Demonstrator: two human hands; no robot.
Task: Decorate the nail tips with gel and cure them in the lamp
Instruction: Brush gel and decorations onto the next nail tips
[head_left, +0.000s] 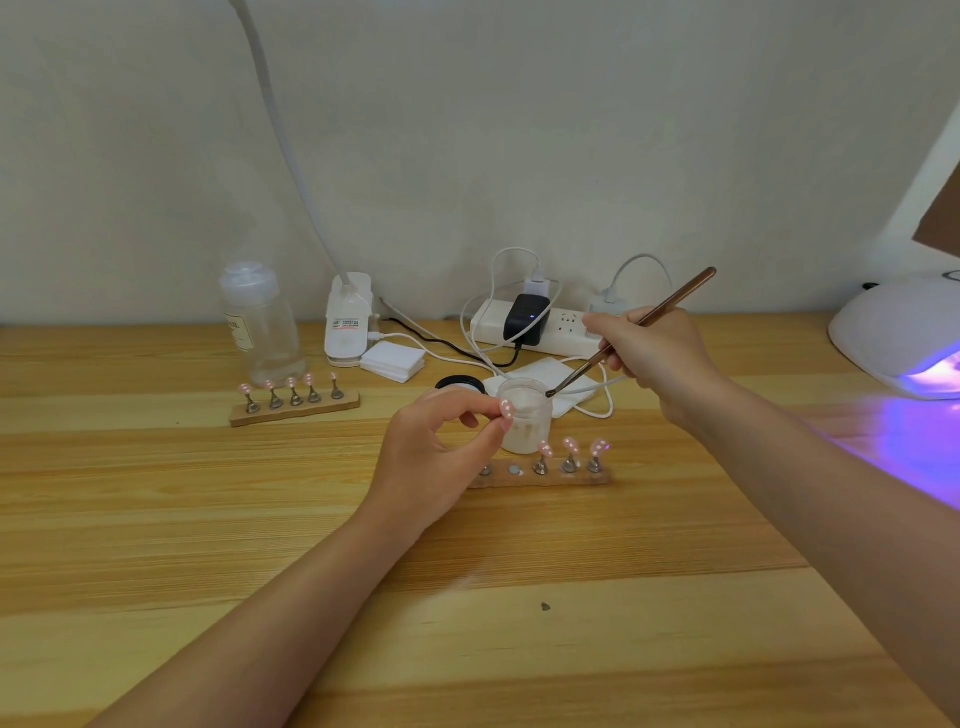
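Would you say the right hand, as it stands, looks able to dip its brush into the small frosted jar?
Probably yes: the right hand holds the copper-handled brush with its tip at the open rim of the small frosted jar, and the black lid lies behind.

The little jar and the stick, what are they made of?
The jar looks like frosted glass or plastic: cloudy white, and light shows through. I cannot tell which. The brush in the right hand looks like metal with a coppery shine, though it could be painted.
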